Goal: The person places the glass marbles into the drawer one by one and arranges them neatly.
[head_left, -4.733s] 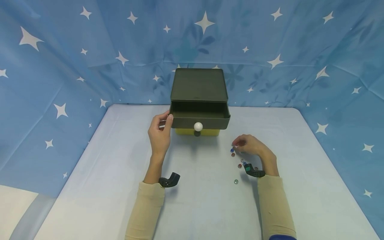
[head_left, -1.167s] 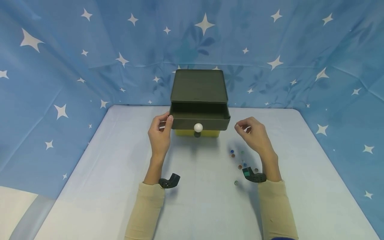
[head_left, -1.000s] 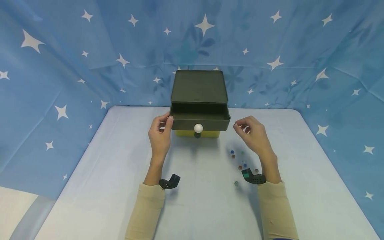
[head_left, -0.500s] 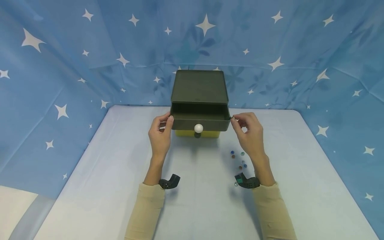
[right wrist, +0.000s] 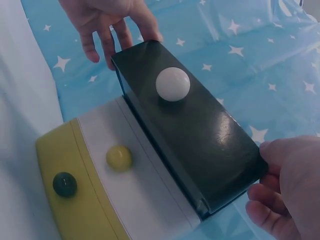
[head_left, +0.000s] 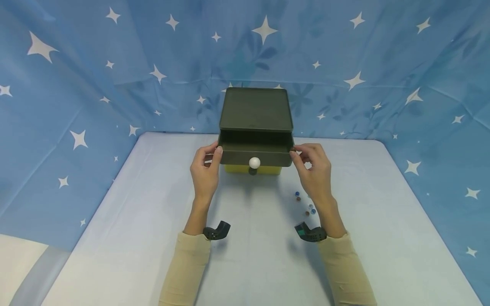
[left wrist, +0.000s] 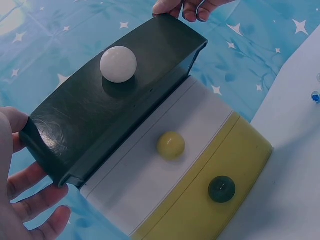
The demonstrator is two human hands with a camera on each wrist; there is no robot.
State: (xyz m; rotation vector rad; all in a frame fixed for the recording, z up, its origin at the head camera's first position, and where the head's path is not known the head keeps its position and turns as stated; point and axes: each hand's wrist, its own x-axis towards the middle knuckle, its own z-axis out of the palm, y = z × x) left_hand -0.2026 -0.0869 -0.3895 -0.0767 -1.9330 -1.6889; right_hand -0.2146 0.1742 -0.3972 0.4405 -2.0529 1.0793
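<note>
A small chest with a dark green top (head_left: 255,108) stands at the back of the table, its dark green upper drawer (head_left: 237,158) pulled out. The drawer has a white ball knob (head_left: 254,162). My left hand (head_left: 204,174) grips its left front corner, with the thumb on the front face. At the right front corner my right hand (head_left: 315,170) holds the drawer between thumb and fingers. Below it, the left wrist view shows a white drawer with a yellow knob (left wrist: 171,146) and a yellow drawer with a dark green knob (left wrist: 222,189). The drawer's inside is dark.
Several small glass marbles, among them a blue marble (head_left: 297,194) and a brown marble (head_left: 307,213), lie on the white table (head_left: 249,255) near my right forearm, which hides part of that area. A blue curtain (head_left: 153,63) with white stars hangs behind the chest.
My right hand has gone from the marbles up and leftward to the drawer's right front corner, where it now grips. The left hand keeps its hold, and the drawer stays pulled out.
</note>
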